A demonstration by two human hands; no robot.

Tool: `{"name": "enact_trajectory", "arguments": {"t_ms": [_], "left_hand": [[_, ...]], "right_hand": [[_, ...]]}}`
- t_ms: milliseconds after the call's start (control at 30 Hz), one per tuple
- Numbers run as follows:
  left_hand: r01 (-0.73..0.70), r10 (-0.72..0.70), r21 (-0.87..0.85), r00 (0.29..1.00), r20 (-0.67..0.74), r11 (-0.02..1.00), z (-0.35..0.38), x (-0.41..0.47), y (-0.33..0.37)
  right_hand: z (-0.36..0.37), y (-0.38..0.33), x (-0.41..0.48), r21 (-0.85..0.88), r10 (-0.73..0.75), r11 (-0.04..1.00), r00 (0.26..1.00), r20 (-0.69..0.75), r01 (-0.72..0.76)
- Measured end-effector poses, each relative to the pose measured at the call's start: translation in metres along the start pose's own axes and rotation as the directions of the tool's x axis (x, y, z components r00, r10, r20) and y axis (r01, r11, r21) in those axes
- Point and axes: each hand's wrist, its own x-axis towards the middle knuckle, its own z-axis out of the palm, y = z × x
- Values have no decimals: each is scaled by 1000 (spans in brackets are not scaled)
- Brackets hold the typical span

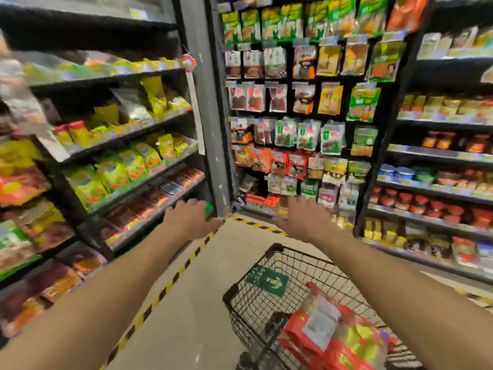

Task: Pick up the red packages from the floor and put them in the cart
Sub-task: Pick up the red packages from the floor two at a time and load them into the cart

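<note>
Hands are out in front, spread open and holding nothing: left hand point(190, 218) near the shelves, right hand point(306, 220) farther right. Red packages point(336, 335) lie in the cart point(256, 297), near right. Look down at the floor for more first.

Red pkgs point(336, 335) w/ yellow-green panels in my black wire cart point(256, 297); green sign point(267, 280); yellow-black striped floor tape point(165, 288) left.
</note>
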Motion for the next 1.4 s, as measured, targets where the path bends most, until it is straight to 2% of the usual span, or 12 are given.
{"name": "enact_trajectory", "arguments": {"t_ms": [133,233,333,467,567,633,700,833,900,1133,1233,1400], "left_hand": [[203,-204,-21,978,-36,979,-17,-93,-83],[362,-363,-50,932,0,931,-9,-178,-153],[509,-510,-100,860,19,855,9,-279,-214],[732,-725,-87,681,105,676,30,-418,-268],[843,-834,-97,538,126,529,47,-516,-298],[910,-900,-105,413,140,401,58,-587,-311],[938,-926,-121,341,161,325,65,-633,-315],[991,-975,-126,77,209,51,86,-727,-312],[990,-974,-129,-29,225,-59,97,-765,-304],[914,-886,-65,-368,283,-400,130,-852,-256],[858,-823,-42,-475,311,-512,153,-877,-227],[770,-717,-19,-584,380,-637,191,-919,-170]], "right_hand": [[-25,-100,-32,-22,-208,978,977,-42,208],[-29,-180,-73,-26,-335,942,942,7,335],[-22,-263,-124,-39,-485,874,875,13,485],[-13,-368,-203,-43,-681,727,727,84,685],[-9,-439,-265,-43,-813,575,576,80,817],[-1,-487,-314,-44,-886,454,456,89,890],[4,-519,-347,-39,-921,374,376,106,927],[18,-590,-428,-39,-983,128,132,127,991],[25,-615,-466,-26,-993,13,16,113,1000],[60,-673,-577,30,-923,-342,-342,178,939],[80,-676,-621,24,-871,-462,-458,179,887],[117,-664,-690,61,-783,-579,-575,238,813]]}}
